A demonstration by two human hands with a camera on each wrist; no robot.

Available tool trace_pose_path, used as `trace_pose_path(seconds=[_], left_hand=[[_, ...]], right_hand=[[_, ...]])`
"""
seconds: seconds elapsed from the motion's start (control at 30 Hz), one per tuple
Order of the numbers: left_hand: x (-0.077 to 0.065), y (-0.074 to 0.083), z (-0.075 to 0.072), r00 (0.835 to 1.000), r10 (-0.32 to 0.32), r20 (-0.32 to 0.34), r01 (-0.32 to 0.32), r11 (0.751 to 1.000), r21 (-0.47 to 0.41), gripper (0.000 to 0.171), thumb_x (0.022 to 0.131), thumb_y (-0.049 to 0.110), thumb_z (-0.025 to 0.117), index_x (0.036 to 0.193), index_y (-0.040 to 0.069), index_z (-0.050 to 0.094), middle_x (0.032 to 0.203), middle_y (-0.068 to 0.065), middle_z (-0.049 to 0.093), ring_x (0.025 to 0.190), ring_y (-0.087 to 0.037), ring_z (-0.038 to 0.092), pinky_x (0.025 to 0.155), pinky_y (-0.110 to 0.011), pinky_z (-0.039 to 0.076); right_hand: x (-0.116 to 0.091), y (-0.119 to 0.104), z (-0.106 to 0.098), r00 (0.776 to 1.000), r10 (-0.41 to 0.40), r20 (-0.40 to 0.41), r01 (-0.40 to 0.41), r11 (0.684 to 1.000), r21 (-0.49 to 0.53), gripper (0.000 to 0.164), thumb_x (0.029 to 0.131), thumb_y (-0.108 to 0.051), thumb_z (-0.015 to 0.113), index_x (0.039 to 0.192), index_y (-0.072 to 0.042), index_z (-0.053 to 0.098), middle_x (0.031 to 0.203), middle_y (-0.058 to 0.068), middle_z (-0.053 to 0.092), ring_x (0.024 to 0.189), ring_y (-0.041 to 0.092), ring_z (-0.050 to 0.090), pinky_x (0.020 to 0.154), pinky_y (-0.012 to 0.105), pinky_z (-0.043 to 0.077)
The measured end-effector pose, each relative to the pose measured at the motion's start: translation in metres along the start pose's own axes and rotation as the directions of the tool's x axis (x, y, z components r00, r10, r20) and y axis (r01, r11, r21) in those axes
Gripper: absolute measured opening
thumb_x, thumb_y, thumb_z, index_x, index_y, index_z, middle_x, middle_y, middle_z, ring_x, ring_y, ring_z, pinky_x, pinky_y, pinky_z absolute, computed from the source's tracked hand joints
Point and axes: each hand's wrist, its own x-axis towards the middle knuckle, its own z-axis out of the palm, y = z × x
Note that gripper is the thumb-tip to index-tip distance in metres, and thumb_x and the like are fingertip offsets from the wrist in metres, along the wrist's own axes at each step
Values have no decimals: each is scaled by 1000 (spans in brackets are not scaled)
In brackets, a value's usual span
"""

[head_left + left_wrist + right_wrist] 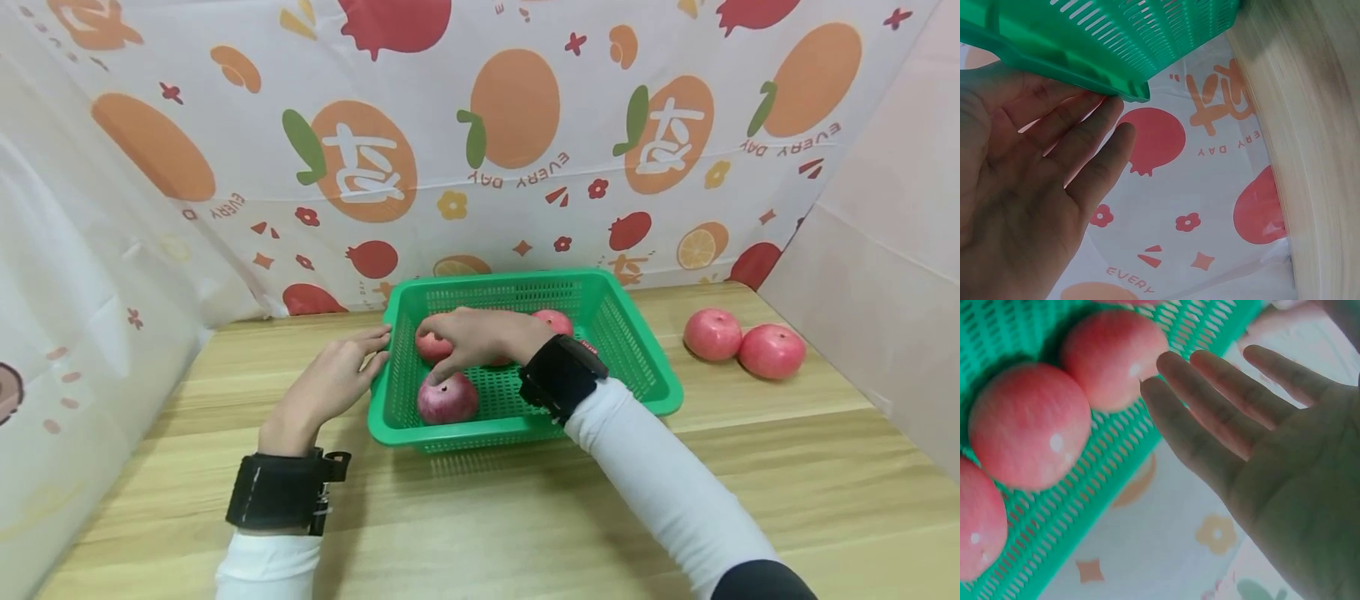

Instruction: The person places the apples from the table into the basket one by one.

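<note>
A green plastic basket sits on the table with several pinkish-red apples inside. At its front left lies a darker, purplish-red round fruit with streaky skin. My right hand is over the basket's left part, partly hiding the apples there. Its fingers are extended in the right wrist view, with the fingertips beside an apple and nothing held. My left hand rests its fingers on the left rim of the basket, straight and against the underside of the edge in the left wrist view.
Two more apples lie side by side on the wooden table, right of the basket. A fruit-printed cloth hangs right behind the basket. Pale sheets stand along both sides.
</note>
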Motion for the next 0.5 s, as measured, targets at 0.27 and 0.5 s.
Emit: trace_pose_path(seconds=[0.27,0.5], left_hand=[[0,1,-2,1000,-7,-1,7,1000,6,36,90,8,50,122,-9,48,132,-21,43,114,-33,43,84,-48,45],[0,1,-2,1000,12,-11,-12,1000,16,36,89,7,51,121,-10,49,131,-23,44,112,-34,44,85,-50,45]], right_hand=[[-24,14,-16,985,-42,-165,42,999,-5,41,84,-33,62,120,-13,53,112,-1,56,94,10,49,82,26,45],[-40,25,-22,980,1,-199,2,1000,13,33,86,-30,57,116,-17,56,113,-5,56,97,8,48,84,27,44]])
